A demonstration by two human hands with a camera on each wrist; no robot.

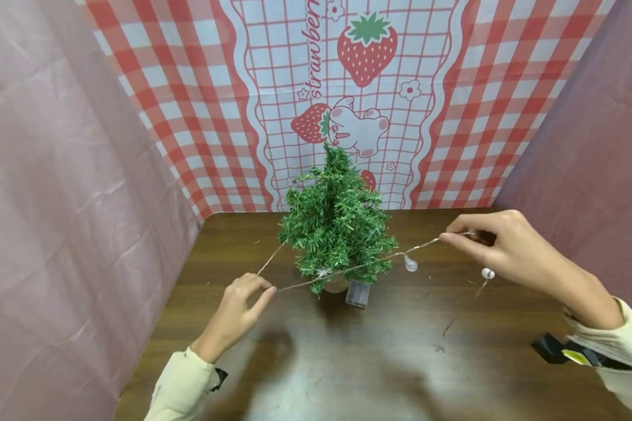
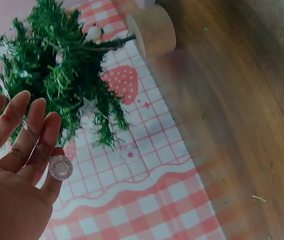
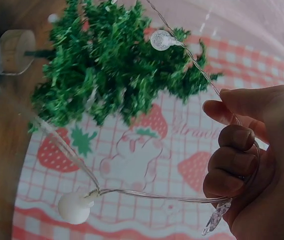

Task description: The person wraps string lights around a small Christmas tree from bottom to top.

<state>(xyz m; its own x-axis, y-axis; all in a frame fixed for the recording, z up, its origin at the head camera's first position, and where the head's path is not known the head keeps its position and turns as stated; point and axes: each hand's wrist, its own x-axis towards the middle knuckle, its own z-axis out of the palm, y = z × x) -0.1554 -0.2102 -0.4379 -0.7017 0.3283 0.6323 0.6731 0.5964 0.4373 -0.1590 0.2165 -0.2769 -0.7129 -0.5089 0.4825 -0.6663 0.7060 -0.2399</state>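
Observation:
A small green artificial Christmas tree [image 1: 337, 216] stands upright on a round wooden base [image 3: 17, 50]. A string of lights [image 1: 366, 266] on thin wire stretches across the front of the tree between both hands. To the left of the tree, the left hand [image 1: 237, 316] pinches the wire; a clear round bulb [image 2: 61, 167] hangs by its fingers. The right hand [image 1: 505, 248], at the right, holds the wire with curled fingers. Between that hand and the tree hangs a clear bulb [image 3: 162, 40]. A white ball bulb [image 3: 74, 207] dangles on wire below the right hand.
A clear battery box [image 1: 358, 294] lies on the wooden table [image 1: 347, 362] beside the tree's base. Green bits are scattered about. Behind hangs a strawberry-print cloth [image 1: 189, 105], with pink curtains [image 1: 58, 204] at both sides.

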